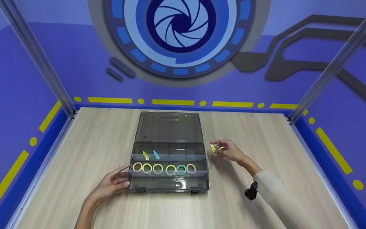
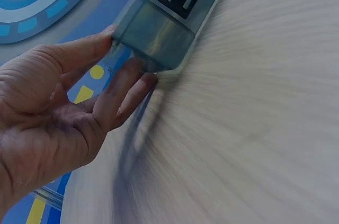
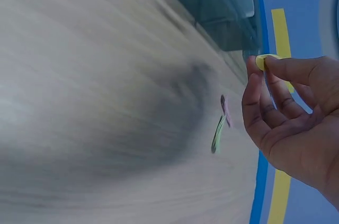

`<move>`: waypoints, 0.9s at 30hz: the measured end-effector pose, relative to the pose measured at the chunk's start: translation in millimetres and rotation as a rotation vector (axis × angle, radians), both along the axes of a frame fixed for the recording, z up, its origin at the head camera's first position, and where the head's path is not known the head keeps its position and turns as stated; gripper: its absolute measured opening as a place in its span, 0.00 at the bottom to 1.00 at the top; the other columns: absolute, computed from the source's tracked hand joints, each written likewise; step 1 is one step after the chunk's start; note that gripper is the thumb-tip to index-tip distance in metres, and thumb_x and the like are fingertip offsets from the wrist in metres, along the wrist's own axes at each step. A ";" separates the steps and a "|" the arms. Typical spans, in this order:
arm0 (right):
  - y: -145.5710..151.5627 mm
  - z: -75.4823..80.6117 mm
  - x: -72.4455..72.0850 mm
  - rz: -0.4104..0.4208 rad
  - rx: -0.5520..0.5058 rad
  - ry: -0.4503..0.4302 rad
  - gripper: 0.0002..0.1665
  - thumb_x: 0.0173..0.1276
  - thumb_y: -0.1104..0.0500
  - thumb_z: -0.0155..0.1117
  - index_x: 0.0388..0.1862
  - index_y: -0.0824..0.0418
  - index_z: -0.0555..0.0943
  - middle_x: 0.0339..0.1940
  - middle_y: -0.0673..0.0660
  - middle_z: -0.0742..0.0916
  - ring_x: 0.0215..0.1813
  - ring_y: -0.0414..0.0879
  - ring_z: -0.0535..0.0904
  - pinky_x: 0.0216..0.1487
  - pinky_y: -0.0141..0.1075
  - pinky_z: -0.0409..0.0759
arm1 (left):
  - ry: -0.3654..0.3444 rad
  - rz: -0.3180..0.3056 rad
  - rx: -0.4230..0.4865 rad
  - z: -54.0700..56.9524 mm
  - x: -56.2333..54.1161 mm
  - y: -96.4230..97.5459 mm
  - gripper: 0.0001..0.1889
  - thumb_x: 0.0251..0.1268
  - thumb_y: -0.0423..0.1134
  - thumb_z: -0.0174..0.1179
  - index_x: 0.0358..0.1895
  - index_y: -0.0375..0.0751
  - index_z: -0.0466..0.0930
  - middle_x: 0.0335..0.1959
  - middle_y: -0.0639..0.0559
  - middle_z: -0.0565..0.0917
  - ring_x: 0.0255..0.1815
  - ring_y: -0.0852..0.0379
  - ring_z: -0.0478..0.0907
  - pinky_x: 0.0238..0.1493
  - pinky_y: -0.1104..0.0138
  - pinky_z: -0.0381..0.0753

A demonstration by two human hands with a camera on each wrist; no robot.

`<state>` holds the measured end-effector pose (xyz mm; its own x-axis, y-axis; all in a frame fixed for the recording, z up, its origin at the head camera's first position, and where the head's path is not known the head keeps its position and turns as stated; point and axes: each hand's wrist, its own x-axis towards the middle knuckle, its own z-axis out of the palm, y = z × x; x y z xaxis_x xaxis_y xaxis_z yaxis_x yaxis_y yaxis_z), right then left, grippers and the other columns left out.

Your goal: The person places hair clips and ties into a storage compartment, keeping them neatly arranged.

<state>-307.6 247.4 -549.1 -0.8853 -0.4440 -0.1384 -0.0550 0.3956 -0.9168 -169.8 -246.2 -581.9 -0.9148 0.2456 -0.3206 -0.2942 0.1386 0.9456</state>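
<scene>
A grey translucent divided case (image 1: 167,183) stands with its lid (image 1: 169,127) raised at the back. My left hand (image 1: 109,184) touches the left end of the case with thumb and fingertips, its fingers fairly straight. Right of the case, my right hand (image 1: 230,150) pinches a yellow snap hair clip (image 1: 213,149) between thumb and fingertip, above the table. A yellow hair clip (image 1: 145,155) and a blue one (image 1: 156,155) lean at the divider in front of the rear compartment. Several pastel rings (image 1: 181,165) sit in a row in the middle compartment.
On the table, in the right wrist view, lie a pink hair clip (image 3: 226,112) and a green one (image 3: 217,134), near the right side of the case. Purple walls with metal corner posts (image 1: 327,65) enclose the wooden table (image 1: 100,127) at back and sides.
</scene>
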 end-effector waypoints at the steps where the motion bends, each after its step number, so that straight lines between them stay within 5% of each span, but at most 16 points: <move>1: -2.3 1.1 0.3 0.009 -0.004 0.003 0.25 0.69 0.75 0.59 0.65 0.75 0.74 0.48 0.74 0.84 0.44 0.48 0.86 0.47 0.45 0.89 | -0.001 -0.001 -0.006 0.7 0.2 0.3 0.41 0.69 0.38 0.67 0.81 0.40 0.56 0.69 0.29 0.69 0.64 0.48 0.78 0.61 0.56 0.84; 16: -42.8 16.2 -2.3 0.056 -0.044 0.011 0.24 0.69 0.74 0.59 0.64 0.74 0.77 0.44 0.66 0.85 0.41 0.45 0.86 0.48 0.47 0.89 | -0.019 0.003 -0.042 1.1 -1.6 0.8 0.42 0.68 0.40 0.68 0.81 0.42 0.56 0.71 0.28 0.68 0.66 0.45 0.77 0.61 0.51 0.83; 27: -73.7 19.7 -6.7 0.082 -0.061 0.027 0.21 0.72 0.70 0.62 0.63 0.70 0.78 0.46 0.71 0.85 0.40 0.42 0.83 0.41 0.34 0.84 | 0.003 -0.019 -0.038 2.9 -0.3 -0.2 0.41 0.70 0.38 0.66 0.81 0.39 0.54 0.69 0.27 0.68 0.65 0.47 0.77 0.60 0.55 0.84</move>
<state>-314.2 173.7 -529.4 -0.8484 -0.5224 -0.0854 -0.1100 0.3320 -0.9368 -170.1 -246.4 -579.0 -0.9110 0.2508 -0.3274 -0.2884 0.1801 0.9404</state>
